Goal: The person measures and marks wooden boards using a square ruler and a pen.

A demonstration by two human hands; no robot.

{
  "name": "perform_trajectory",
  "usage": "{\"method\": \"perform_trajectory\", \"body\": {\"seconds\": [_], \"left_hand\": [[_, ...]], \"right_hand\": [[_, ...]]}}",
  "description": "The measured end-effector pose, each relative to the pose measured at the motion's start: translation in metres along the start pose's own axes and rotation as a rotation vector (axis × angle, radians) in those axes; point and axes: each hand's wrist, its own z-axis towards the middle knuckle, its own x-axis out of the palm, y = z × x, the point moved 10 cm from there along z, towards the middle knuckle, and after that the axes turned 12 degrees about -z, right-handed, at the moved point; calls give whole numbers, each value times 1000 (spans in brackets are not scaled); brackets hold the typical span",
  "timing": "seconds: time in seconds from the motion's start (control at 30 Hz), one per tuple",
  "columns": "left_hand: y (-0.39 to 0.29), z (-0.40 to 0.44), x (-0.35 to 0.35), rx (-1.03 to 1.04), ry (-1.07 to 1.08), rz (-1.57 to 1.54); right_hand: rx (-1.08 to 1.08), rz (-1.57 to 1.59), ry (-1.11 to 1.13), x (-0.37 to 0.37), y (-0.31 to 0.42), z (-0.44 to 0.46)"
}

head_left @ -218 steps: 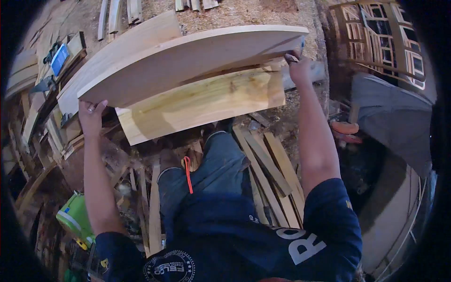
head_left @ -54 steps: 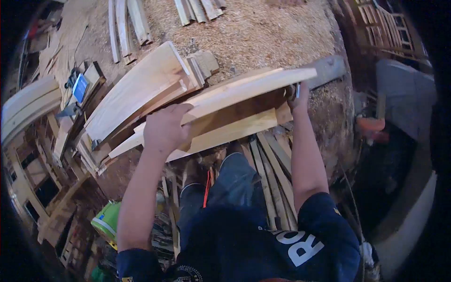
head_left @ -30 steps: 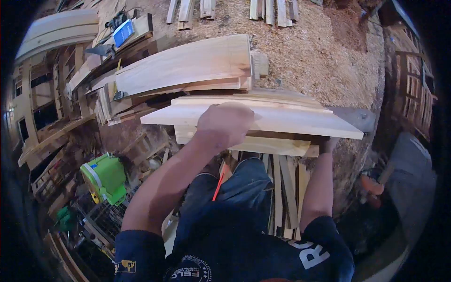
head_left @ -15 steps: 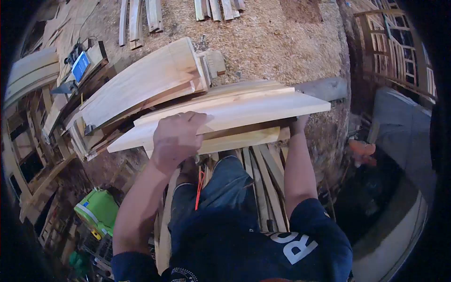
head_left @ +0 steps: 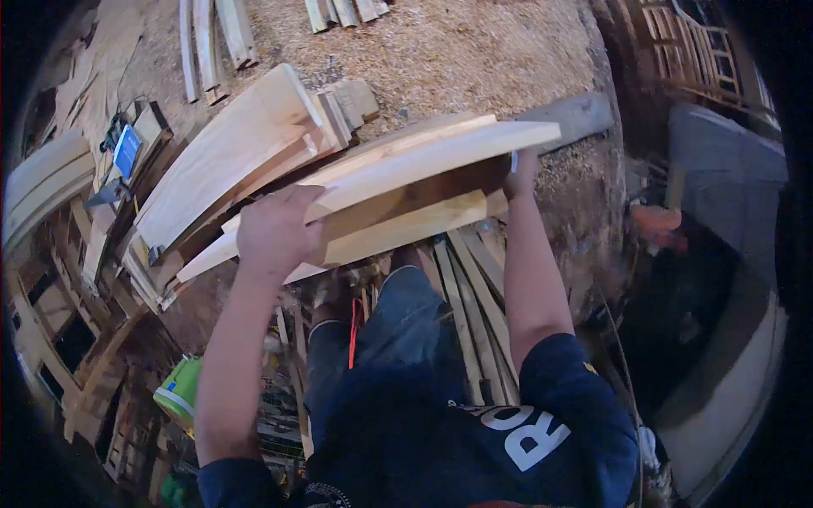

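A long pale wooden board [head_left: 423, 161] spans the space in front of me, tilted so that its near edge is raised. My left hand [head_left: 278, 230] is wrapped over its left part, fingers around the near edge. At the right end my right hand [head_left: 522, 176] grips the board from beneath, its fingers partly hidden. Below the raised edge lies another wooden plank [head_left: 406, 229]. Just behind the held board runs a second board's edge [head_left: 373, 161]. A stack of wide planks [head_left: 237, 144] sits to the left, close to my left hand.
Wood shavings [head_left: 474, 59] cover the ground ahead, with narrow strips [head_left: 203, 42] on them. Long slats [head_left: 474, 313] lie by my legs. A green container [head_left: 179, 389] stands at lower left. A blue-labelled item [head_left: 127, 151] rests on wood at left. Wooden frames [head_left: 694, 46] stand far right.
Both hands have tipped the board, raising its near edge and exposing more of the underside and the plank below. The whole view has shifted slightly.
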Motion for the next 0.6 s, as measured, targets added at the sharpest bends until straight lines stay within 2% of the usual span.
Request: {"method": "perform_trajectory", "body": {"seconds": [0.07, 0.17, 0.3, 0.4, 0.5, 0.6], "left_hand": [[-3, 0, -2, -24, 13, 10], [-12, -1, -5, 97, -74, 57], [-13, 0, -4, 90, -100, 132], [-14, 0, -2, 68, -125, 146], [-9, 0, 1, 65, -116, 116], [-15, 1, 2, 102, -118, 143]], "right_hand": [[128, 257, 14, 0, -29, 5], [336, 490, -59, -28, -33, -12], [203, 417, 28, -41, -36, -24], [164, 189, 97, -52, -16, -21], [254, 466, 173, -23, -30, -14], [53, 396, 84, -28, -16, -7]]}}
